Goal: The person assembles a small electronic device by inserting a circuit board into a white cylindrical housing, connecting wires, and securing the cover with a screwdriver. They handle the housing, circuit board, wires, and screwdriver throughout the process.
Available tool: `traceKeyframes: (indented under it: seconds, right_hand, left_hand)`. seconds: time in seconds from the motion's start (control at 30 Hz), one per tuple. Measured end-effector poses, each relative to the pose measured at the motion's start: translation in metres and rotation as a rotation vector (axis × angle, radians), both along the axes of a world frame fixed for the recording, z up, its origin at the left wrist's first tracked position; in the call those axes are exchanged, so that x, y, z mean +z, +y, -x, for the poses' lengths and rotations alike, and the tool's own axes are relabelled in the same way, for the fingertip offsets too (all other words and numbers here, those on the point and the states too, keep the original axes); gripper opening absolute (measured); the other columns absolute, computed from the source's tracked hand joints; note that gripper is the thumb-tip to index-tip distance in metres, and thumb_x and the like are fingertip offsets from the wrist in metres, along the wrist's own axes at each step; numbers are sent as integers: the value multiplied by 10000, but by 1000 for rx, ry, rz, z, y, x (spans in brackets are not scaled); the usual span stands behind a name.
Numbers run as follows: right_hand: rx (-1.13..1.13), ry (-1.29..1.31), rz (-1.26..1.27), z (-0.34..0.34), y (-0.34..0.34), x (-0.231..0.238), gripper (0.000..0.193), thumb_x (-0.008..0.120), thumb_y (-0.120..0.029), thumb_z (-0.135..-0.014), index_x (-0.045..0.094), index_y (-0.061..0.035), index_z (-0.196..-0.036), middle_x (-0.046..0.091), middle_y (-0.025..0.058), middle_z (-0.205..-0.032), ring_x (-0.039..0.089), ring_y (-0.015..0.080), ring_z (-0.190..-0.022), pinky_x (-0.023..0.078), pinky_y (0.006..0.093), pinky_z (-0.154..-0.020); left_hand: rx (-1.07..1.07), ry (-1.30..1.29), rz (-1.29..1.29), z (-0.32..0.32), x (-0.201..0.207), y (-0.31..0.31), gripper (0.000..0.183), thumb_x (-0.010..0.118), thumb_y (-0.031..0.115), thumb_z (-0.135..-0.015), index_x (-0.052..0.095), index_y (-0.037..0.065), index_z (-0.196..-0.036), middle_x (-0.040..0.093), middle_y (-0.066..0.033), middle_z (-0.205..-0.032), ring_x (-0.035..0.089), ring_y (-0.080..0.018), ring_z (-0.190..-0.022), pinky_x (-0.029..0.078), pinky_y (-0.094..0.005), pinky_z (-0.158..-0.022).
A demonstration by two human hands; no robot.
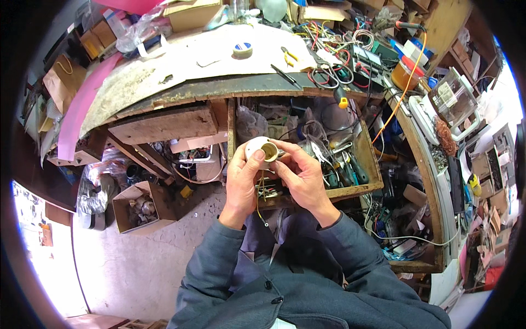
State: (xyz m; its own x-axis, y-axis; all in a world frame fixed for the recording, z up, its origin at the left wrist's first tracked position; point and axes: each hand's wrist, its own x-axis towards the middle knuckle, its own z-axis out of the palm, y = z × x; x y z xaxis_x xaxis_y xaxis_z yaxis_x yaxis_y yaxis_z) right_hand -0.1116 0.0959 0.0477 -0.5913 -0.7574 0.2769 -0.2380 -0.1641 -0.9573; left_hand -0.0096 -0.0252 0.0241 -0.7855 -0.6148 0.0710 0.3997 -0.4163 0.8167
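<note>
A small white round fitting (pixel 253 147) with a hollow, yellowish-lined opening, much like a bulb socket, is held in front of me above the open drawer. My left hand (pixel 243 170) closes on its left side, thumb pressed on the front beside the opening. My right hand (pixel 298 174) is closed on its right side, with the fingertips at the rim. A thin wire (pixel 258 205) hangs below the fitting, and its lower end dangles over my lap. My palms and fingers hide the back of the fitting.
The wooden drawer (pixel 356 190) holds pliers, plastic bags and small parts. On the bench lie a tape roll (pixel 242 50), yellow-handled pliers (pixel 289 56), a black pen (pixel 286 76) and tangled test leads (pixel 331 68). A cardboard box (pixel 143 208) sits on the floor at left.
</note>
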Motion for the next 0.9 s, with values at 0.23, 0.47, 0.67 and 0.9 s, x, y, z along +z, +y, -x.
traceKeyframes:
  seconds: [0.23,0.47,0.67,0.9]
  right_hand:
    - [4,93,-57,22,-3,26,322,706,-1,-1007,708,-20,-1329,724,10,-910,642,45,-795,525,226,-693]
    - [-102,850,-146,98,-103,81,224,755,-128,-946,782,-34,-1147,760,153,-986,733,246,-870,573,366,-765]
    - [-280,1050,-187,152,-216,81,216,740,-200,-935,770,-57,-1095,743,183,-1044,734,382,-955,593,488,-860]
    - [-308,1041,-319,155,-246,88,227,727,-198,-880,744,-71,-1068,747,220,-1035,726,436,-988,576,537,-867]
  left_hand:
    - [150,5,93,0,-3,10,633,638,403,-1084,426,17,-1538,672,-118,-1278,701,-202,-1043,625,-349,-790]
    - [147,-63,177,-3,-5,9,623,597,393,-1108,406,-2,-1550,678,-123,-1232,703,-187,-926,620,-336,-724]
    - [163,-145,194,-1,-3,12,574,606,359,-1106,435,27,-1542,682,-106,-1222,702,-176,-898,631,-321,-690]
    - [152,-142,146,1,-9,10,532,594,350,-1111,451,49,-1525,677,-112,-1169,701,-186,-853,640,-328,-658]
